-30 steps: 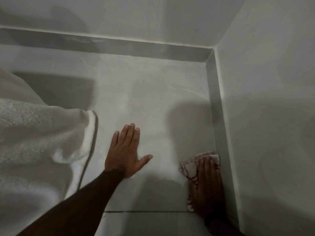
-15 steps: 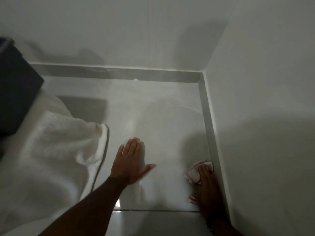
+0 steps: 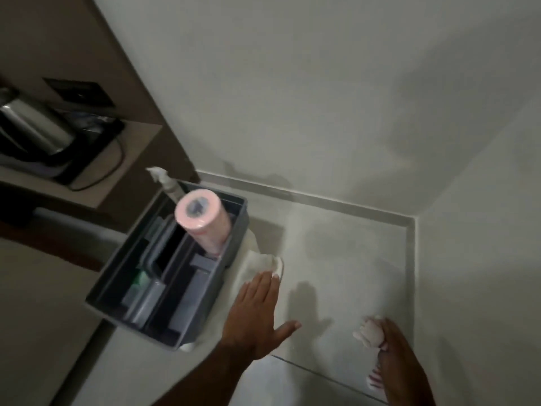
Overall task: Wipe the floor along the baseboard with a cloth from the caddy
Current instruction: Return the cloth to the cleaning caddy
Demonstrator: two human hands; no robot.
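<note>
While the fingers are the starting point, each line below moves outward from them.

Right fingers: curled shut around a bunched pink-and-white striped cloth (image 3: 371, 332); the fingertips themselves are hidden under the fabric.
Right hand (image 3: 401, 361): low at the lower right, back of the hand toward the camera, forearm running off the bottom edge.
Cloth against the fingers: a wad sticks out ahead of the knuckles toward the corner, and a striped tail hangs out below the palm.
Cloth position: on the pale glossy floor tile (image 3: 345, 259), near the grey strip baseboard (image 3: 409, 259) on the right wall, not touching it as far as can be told.
Left fingers: straight and held together, thumb spread wide to the right, clamped on nothing.
Left hand (image 3: 254, 315): flat, palm down on the floor, fingertips reaching the edge of a white towel (image 3: 260, 262); bare forearm slants in from the bottom.
Grey plastic caddy (image 3: 131, 276): just left of the left hand, sitting on the towel, divided into compartments.
Caddy contents: an upright pink roll of cloths (image 3: 205, 221) in the far right compartment, a white spray bottle (image 3: 164, 180) behind it.
Counter at left: a steel kettle (image 3: 32, 127), blurred.
</note>
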